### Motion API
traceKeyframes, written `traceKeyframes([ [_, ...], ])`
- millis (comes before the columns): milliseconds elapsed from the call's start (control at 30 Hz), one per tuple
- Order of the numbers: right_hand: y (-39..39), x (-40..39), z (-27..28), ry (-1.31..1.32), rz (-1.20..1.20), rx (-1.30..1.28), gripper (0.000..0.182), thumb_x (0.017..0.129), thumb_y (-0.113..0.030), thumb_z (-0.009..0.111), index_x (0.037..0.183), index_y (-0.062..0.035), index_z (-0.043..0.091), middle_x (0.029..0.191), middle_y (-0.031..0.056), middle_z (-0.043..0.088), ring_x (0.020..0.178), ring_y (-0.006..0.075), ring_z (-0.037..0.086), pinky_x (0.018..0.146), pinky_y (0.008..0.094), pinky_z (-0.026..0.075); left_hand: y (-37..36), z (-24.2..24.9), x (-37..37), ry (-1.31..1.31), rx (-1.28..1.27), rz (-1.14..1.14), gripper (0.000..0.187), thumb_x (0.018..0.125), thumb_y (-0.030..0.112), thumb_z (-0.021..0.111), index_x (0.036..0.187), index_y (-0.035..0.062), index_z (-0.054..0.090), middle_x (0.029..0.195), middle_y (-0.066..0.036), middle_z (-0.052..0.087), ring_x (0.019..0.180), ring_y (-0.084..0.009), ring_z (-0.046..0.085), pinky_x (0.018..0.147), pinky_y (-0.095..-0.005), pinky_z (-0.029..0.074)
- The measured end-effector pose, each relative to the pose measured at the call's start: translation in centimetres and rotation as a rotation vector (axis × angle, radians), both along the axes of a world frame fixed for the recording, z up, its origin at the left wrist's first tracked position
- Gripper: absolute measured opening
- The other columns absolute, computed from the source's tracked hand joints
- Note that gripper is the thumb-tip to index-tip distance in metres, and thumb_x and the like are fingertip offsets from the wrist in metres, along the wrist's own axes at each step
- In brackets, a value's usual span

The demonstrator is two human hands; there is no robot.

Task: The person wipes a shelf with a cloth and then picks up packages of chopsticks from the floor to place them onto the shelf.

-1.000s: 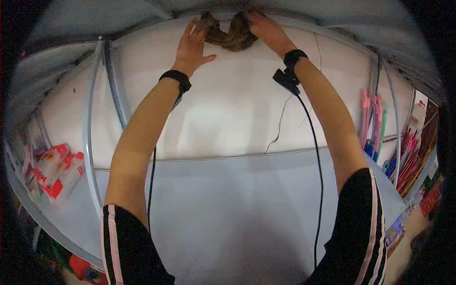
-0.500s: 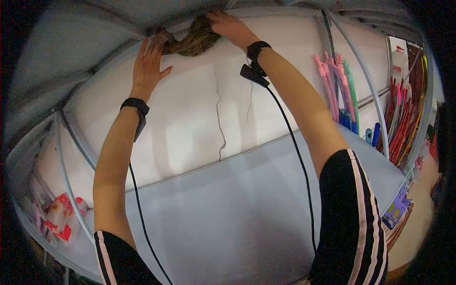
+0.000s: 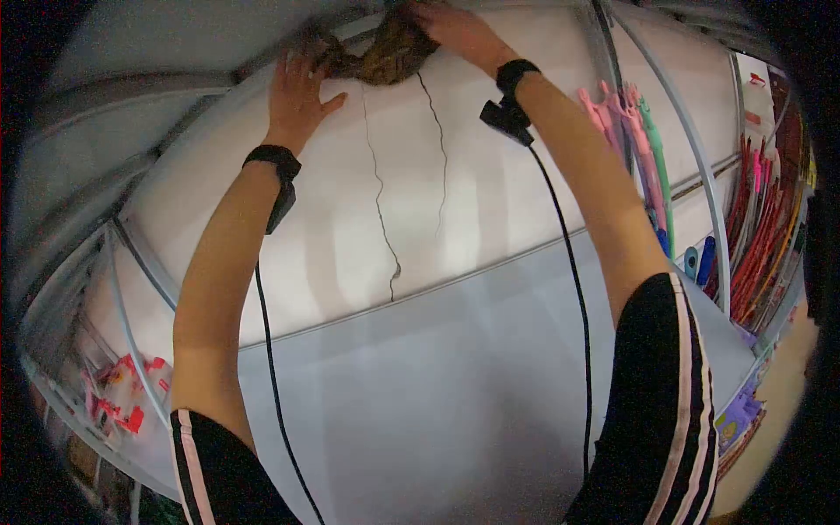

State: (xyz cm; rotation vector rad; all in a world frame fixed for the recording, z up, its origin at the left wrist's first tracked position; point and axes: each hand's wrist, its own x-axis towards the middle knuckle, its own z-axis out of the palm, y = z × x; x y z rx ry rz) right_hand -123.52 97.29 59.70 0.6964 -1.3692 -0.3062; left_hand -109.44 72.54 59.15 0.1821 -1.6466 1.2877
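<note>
A dark brown, rumpled clump [image 3: 391,58] lies against the top of the white panel [image 3: 507,184]; what it is made of I cannot make out. My left hand [image 3: 297,98] rests on the panel with its fingers stretched out and thumb spread, fingertips at the clump's left end. At the other end, my right hand [image 3: 459,33] grips the clump, its fingers bent and partly hidden at the frame's top. Two thin dark wavy lines, a left one [image 3: 378,197] and a right one [image 3: 443,144], run down the panel below the clump.
Grey metal bars [image 3: 691,131] frame the panel, above a pale grey shelf surface [image 3: 420,385]. Pink and green items [image 3: 652,149] hang right, near red sticks [image 3: 759,236]. Red-and-white packages [image 3: 131,389] sit at left. Black cables [image 3: 573,271] trail from both wrist straps.
The view has shifted, and both hands and the clump appear higher and further right. The clump has changed shape slightly; the right wavy line now reaches up to it.
</note>
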Motion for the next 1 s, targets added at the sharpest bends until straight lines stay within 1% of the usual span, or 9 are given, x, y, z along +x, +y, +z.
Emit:
traceKeyframes([
  [333, 8.2, 1.7, -0.4, 0.118, -0.496, -0.21, 0.036, 0.078, -0.008, 0.049, 0.113, 0.0023, 0.053, 0.124, 0.0163, 0.047, 0.118, 0.0239, 0.04, 0.1, 0.0303, 0.031, 7.8, -0.9, -2.1, 0.026, 0.0, -0.09, 0.07, 0.079, 0.064, 0.036, 0.132, 0.0186, 0.035, 0.135, -0.005, 0.035, 0.128, -0.0187, 0.027, 0.108, -0.0393, 0.012],
  [500, 9.0, 0.2, -0.5, -0.256, 0.591, -0.361, 0.035, 0.077, -0.003, 0.047, 0.11, 0.0052, 0.053, 0.121, 0.0184, 0.048, 0.107, 0.0261, 0.049, 0.089, 0.0308, 0.042, 7.4, -0.9, -3.7, 0.004, -0.057, -0.051, 0.067, 0.082, 0.061, 0.034, 0.134, 0.0177, 0.032, 0.136, -0.005, 0.033, 0.128, -0.0184, 0.026, 0.108, -0.0387, 0.012],
  [533, 9.4, 0.2, -0.4, -0.252, 0.596, -0.362, 0.035, 0.077, -0.003, 0.047, 0.11, 0.0052, 0.053, 0.121, 0.0184, 0.048, 0.107, 0.0261, 0.049, 0.089, 0.0308, 0.042, 7.6, -0.7, -3.7, 0.008, -0.06, -0.047, 0.067, 0.082, 0.061, 0.034, 0.134, 0.0177, 0.032, 0.136, -0.005, 0.033, 0.128, -0.0184, 0.026, 0.108, -0.0387, 0.012],
  [600, 10.2, 0.1, -0.3, 0.018, -0.196, -0.203, 0.04, 0.079, -0.005, 0.044, 0.118, 0.0055, 0.046, 0.122, 0.0191, 0.047, 0.108, 0.0301, 0.048, 0.088, 0.0335, 0.043, 8.0, -0.8, -3.3, -0.033, -0.1, -0.043, 0.066, 0.083, 0.06, 0.033, 0.134, 0.0174, 0.031, 0.135, -0.004, 0.034, 0.127, -0.0182, 0.026, 0.108, -0.0394, 0.011],
  [633, 10.2, 0.0, -0.4, 0.017, -0.193, -0.203, 0.04, 0.079, -0.005, 0.044, 0.118, 0.0055, 0.046, 0.122, 0.0191, 0.047, 0.108, 0.0301, 0.048, 0.088, 0.0335, 0.043, 8.0, -0.9, -3.3, -0.034, -0.1, -0.04, 0.066, 0.083, 0.06, 0.033, 0.134, 0.0174, 0.031, 0.135, -0.004, 0.034, 0.127, -0.0182, 0.026, 0.108, -0.0394, 0.011],
  [733, 10.6, -0.5, -0.7, 0.009, -0.162, -0.205, 0.041, 0.082, -0.006, 0.043, 0.121, 0.0062, 0.041, 0.123, 0.0199, 0.046, 0.11, 0.0331, 0.046, 0.092, 0.0357, 0.039, 8.6, -0.8, -3.4, 0.01, -0.116, -0.021, 0.064, 0.084, 0.058, 0.035, 0.134, 0.0179, 0.032, 0.135, -0.003, 0.034, 0.128, -0.0174, 0.025, 0.108, -0.0402, 0.011],
  [800, 11.4, -1.6, -1.9, -0.307, 0.661, -0.335, 0.042, 0.085, -0.01, 0.041, 0.123, 0.0058, 0.039, 0.128, 0.0208, 0.041, 0.114, 0.0352, 0.042, 0.096, 0.0356, 0.035, 9.2, -0.4, -3.8, 0.014, -0.118, -0.019, 0.068, 0.081, 0.061, 0.039, 0.133, 0.0191, 0.033, 0.136, -0.003, 0.033, 0.128, -0.0192, 0.025, 0.108, -0.0395, 0.012],
  [933, 14.8, -4.4, -3.0, -0.365, 0.408, -0.54, 0.044, 0.085, -0.013, 0.041, 0.126, 0.0038, 0.037, 0.132, 0.0216, 0.036, 0.117, 0.0351, 0.038, 0.098, 0.038, 0.032, 11.2, 0.2, -5.4, -0.142, 0.18, -0.273, 0.072, 0.076, 0.065, 0.042, 0.133, 0.0204, 0.034, 0.138, -0.004, 0.03, 0.13, -0.0215, 0.022, 0.108, -0.0387, 0.012],
  [1000, 16.5, -7.6, -2.9, 0.003, 0.069, -0.428, 0.044, 0.086, -0.013, 0.038, 0.127, 0.004, 0.036, 0.131, 0.0216, 0.037, 0.119, 0.0344, 0.035, 0.101, 0.0419, 0.027, 12.2, 0.2, -6.6, -0.079, 0.09, -0.395, 0.074, 0.073, 0.066, 0.047, 0.131, 0.0206, 0.039, 0.139, -0.005, 0.029, 0.13, -0.024, 0.022, 0.108, -0.0386, 0.013],
])
